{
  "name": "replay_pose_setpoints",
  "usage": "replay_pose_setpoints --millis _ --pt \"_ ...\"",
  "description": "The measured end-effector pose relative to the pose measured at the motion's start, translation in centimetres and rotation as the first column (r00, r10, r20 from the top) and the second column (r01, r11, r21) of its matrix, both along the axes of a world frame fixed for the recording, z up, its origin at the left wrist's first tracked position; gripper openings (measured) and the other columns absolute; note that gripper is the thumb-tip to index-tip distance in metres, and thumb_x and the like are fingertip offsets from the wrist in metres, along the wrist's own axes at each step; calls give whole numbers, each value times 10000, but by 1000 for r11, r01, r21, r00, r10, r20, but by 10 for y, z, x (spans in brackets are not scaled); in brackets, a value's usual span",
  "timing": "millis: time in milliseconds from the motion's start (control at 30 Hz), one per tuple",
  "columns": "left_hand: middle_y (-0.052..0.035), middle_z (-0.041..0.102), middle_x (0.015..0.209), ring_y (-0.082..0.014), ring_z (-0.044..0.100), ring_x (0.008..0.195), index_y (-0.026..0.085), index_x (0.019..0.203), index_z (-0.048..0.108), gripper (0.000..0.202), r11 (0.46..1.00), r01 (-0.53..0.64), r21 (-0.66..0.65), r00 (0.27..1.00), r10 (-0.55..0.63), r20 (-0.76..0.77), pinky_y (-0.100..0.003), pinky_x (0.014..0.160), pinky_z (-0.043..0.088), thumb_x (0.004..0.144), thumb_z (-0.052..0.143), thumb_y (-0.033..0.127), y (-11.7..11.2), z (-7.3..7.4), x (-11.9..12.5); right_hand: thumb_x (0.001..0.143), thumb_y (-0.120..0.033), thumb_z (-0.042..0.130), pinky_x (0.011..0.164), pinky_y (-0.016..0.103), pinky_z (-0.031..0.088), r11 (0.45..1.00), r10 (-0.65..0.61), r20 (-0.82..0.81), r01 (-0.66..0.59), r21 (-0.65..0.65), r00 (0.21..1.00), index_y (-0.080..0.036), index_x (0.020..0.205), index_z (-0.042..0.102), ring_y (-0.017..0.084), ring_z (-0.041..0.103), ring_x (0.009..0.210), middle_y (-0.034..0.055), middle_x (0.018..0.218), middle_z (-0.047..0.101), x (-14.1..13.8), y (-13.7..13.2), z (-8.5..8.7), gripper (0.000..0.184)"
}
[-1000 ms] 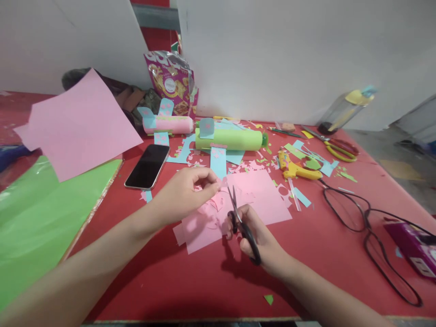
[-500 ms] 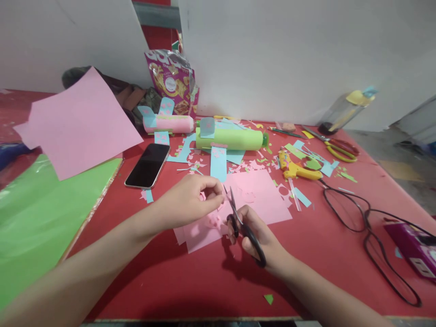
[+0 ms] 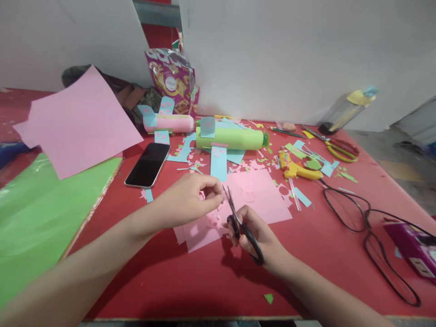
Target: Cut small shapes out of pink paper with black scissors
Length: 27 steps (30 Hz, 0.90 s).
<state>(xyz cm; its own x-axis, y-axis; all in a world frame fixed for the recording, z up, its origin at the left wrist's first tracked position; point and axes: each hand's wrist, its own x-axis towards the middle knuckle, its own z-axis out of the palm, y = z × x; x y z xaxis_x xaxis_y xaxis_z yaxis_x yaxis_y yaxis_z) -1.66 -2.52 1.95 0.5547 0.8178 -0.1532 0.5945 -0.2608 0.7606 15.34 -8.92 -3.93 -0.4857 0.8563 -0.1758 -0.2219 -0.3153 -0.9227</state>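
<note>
My right hand [image 3: 257,236] grips black-handled scissors [image 3: 251,243], their blades parted slightly and pointing up toward my left fingertips. My left hand [image 3: 197,197] is closed in a pinch on a small piece of pink paper [image 3: 220,205], mostly hidden by the fingers. Under both hands lie pink paper sheets [image 3: 269,195] with small pink cut-outs [image 3: 214,220] on top. Just beyond stands a green paper-wrapped bottle [image 3: 235,139] on its side with blue paper wings [image 3: 218,163]. A smaller pink wrapped bottle [image 3: 173,123] with blue fins lies behind it.
A phone [image 3: 148,165] lies left of my hands, near a large pink sheet [image 3: 81,122] and green paper [image 3: 44,218]. To the right are a yellow glue gun [image 3: 299,171], its black cord [image 3: 366,227], yellow-handled scissors [image 3: 342,152] and paper scraps. A snack bag [image 3: 172,81] stands behind.
The scissors in my right hand have shifted slightly left and their blades have come a little closer to my left fingertips. My left hand stays nearly in place.
</note>
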Motion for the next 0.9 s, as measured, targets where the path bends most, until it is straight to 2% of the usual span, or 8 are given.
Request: replay_pose_setpoints --millis 433,900 --pt "18 553 658 -126 510 663 168 625 490 139 999 -11 -35 999 13 46 -243 652 386 736 426 220 2 -3 0 606 -449 677 462 217 322 997 -75 40 74 24 996 -217 726 332 56 405 475 -69 624 443 0 1 -7 432" --pt "26 491 625 -108 464 619 164 618 473 135 992 -14 -123 985 34 168 -214 588 374 736 409 182 -4 -12 10 643 -565 582 435 211 292 998 -30 3 30 49 1000 -232 769 338 109 394 590 -27 673 421 1 1 0 432"
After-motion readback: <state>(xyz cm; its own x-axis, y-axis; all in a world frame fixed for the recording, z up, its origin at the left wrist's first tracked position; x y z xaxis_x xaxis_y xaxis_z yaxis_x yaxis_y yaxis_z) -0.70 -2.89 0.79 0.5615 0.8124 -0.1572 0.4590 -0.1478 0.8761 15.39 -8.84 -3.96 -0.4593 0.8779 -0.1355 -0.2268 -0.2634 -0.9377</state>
